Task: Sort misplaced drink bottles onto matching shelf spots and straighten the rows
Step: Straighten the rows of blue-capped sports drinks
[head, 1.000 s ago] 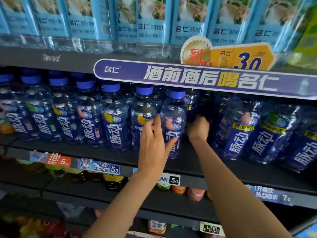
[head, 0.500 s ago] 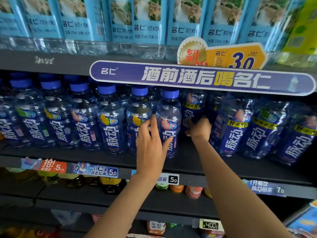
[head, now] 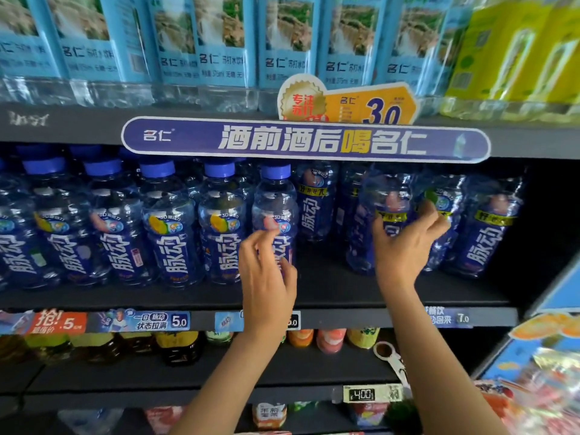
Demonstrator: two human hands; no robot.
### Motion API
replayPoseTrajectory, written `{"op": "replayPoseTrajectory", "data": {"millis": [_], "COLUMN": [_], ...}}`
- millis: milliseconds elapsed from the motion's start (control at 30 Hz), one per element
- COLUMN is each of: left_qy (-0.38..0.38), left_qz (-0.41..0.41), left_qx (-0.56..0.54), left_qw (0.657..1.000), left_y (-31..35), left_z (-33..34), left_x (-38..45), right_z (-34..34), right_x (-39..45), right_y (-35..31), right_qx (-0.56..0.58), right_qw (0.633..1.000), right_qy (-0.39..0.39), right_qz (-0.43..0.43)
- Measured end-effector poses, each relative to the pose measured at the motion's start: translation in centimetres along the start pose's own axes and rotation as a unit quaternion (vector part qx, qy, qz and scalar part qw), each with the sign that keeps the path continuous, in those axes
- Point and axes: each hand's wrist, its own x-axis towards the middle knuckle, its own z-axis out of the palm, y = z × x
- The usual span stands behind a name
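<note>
Blue-capped drink bottles stand in rows on the middle shelf (head: pixel 329 290). My left hand (head: pixel 266 277) is at the small peach-label bottle (head: pixel 276 199), the rightmost of the small ones, with curled fingers on its front and the thumb on its right side. Further right stand larger bottles with yellow bands. My right hand (head: pixel 405 249) grips one large bottle (head: pixel 387 196), thumb on its left and fingers spread round its right, touching the neighbouring large bottle (head: pixel 445 196). The gripped bottle looks blurred. Another large bottle (head: pixel 314 202) stands further back, between my hands.
A purple banner (head: pixel 304 139) hangs on the upper shelf's edge, above light-blue water packs (head: pixel 219 42) and a yellow pack (head: pixel 518 51). Price tags (head: pixel 141 321) line the shelf front. Orange and yellow drinks (head: pixel 301 337) sit below. A display box (head: pixel 533 372) juts out at the lower right.
My right hand has moved right, from the gap beside the small bottles onto a large bottle. My left hand stays at the peach-label bottle with fingers more curled. The camera has come closer.
</note>
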Motion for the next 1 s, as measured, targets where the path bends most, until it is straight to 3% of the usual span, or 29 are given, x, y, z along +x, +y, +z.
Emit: {"op": "replayPoseTrajectory", "data": {"millis": [67,167,367,533,733,900,1000], "left_qy": [-0.005,-0.011,0.009,0.012,-0.071,0.008,0.026], "left_qz": [0.017,0.012,-0.036,-0.021,-0.005,-0.033,-0.112], "left_qx": [-0.012,-0.019,0.033,0.028,-0.023,-0.019,-0.006], "left_qw": [1.0,1.0,0.999,0.999,0.997,0.999,0.993], "left_y": [1.0,1.7,0.0,0.4,2.1,2.0,1.4], "left_z": [0.8,1.5,0.1,0.2,2.0,1.4,0.9], "left_x": [-0.3,-0.4,-0.2,0.2,-1.1,-1.2,-0.9], "right_z": [-0.6,-0.5,-0.1,1.4,2.8,1.9,2.1], "right_x": [1.1,1.9,0.6,-2.8,-4.0,-3.0,-2.7], "right_y": [0.7,0.9,-0.1,-2.5,-3.8,-2.2,-1.9], "right_qx": [-0.046,-0.109,-0.087,-0.079,-0.063,-0.034,-0.018], "right_qw": [0.995,0.976,0.984,0.977,0.973,0.963,0.955], "right_qy": [-0.087,-0.189,-0.154,-0.195,-0.218,-0.26,-0.292], "right_qz": [0.034,0.015,0.015,-0.041,-0.05,-0.06,-0.038]}}
